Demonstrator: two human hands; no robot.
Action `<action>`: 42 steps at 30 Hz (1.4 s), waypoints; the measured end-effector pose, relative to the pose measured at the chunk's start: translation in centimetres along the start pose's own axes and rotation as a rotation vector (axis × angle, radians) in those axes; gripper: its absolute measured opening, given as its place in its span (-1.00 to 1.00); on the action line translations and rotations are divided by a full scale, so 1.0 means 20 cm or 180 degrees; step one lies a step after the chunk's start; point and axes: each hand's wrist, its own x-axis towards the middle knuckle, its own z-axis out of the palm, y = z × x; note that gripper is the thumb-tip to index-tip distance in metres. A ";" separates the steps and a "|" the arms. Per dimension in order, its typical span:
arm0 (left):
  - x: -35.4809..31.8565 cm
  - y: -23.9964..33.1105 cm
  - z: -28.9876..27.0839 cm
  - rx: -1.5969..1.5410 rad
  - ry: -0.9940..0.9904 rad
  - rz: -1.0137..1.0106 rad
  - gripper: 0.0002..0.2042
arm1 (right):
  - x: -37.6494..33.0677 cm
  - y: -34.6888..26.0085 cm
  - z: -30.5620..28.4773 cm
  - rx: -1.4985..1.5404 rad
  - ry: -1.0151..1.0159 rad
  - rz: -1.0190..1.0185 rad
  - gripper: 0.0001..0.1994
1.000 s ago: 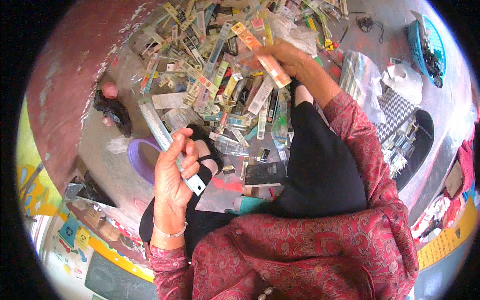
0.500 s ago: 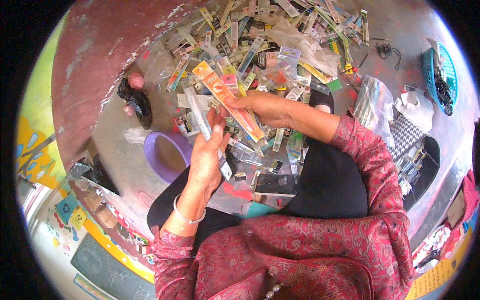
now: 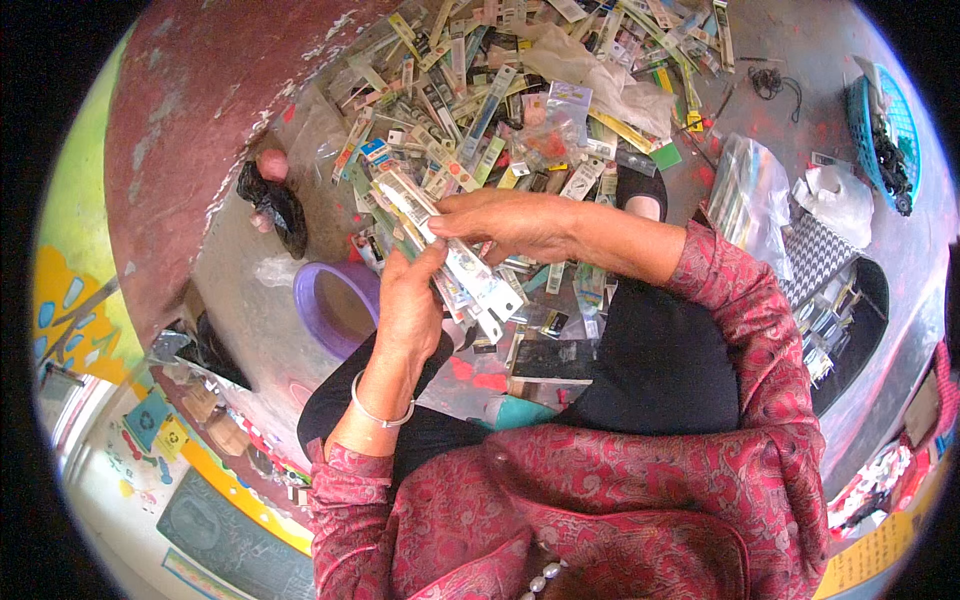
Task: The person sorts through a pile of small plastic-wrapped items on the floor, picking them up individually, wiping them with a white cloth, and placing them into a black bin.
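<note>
In front of me, both hands grip long narrow plastic packets (image 3: pixel 470 270), mostly white and clear, stacked at a slant. My left hand (image 3: pixel 410 300) is closed round their lower left side, thumb on the edge. From the right, my right hand (image 3: pixel 505 222) is closed over them, with fingers across the top packet. What the packets contain I cannot make out. Beyond my hands, a loose pile of similar narrow packets (image 3: pixel 483 115) spreads over the floor.
At my left is a purple tub (image 3: pixel 308 315) with a black plastic bag (image 3: pixel 283 210) past it. On the right are a blue basket (image 3: pixel 895 130), a clear bag of packets (image 3: pixel 745 205) and an opened dark case (image 3: pixel 868 310) holding more. A dark flat box (image 3: pixel 550 360) lies between my legs.
The orange packet is no longer visible in my right hand. White and clear packets now lie between both hands, which have come closer together; my right hand has turned over them.
</note>
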 end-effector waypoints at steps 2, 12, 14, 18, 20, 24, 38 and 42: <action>-0.02 0.04 0.01 -0.0485 -0.0092 -0.0158 -0.69 | -0.04 -0.02 -0.02 -0.0409 0.0258 0.0011 -0.55; -0.04 0.04 0.00 0.0269 -0.0255 0.0087 -0.72 | -0.04 -0.02 -0.05 -0.1187 0.0512 -0.0244 -0.72; -0.04 0.06 0.00 0.0003 -0.0212 -0.0116 -0.69 | -0.04 -0.01 -0.07 -0.0837 0.0787 -0.0277 -0.74; -0.03 0.05 -0.04 -0.0333 -0.0210 -0.0265 -0.62 | -0.02 0.01 -0.15 -0.0764 0.1010 -0.0194 -0.74; -0.01 0.05 -0.09 -0.0504 -0.0290 -0.0343 -0.60 | 0.00 0.02 -0.21 -0.1210 0.1318 -0.0149 -0.72; -0.03 0.09 -0.07 -0.0861 -0.0376 -0.0687 -0.60 | 0.14 0.20 -0.48 -0.2921 0.1968 -0.0748 -0.60; 0.01 0.10 -0.05 -0.0842 0.0008 -0.0520 -0.84 | -0.10 0.01 -0.83 -0.4263 0.3952 -0.0414 -0.77; 0.02 0.11 -0.05 -0.1039 -0.0226 -0.0476 -0.87 | -0.12 0.01 -1.11 -0.4627 0.4960 -0.0915 -0.81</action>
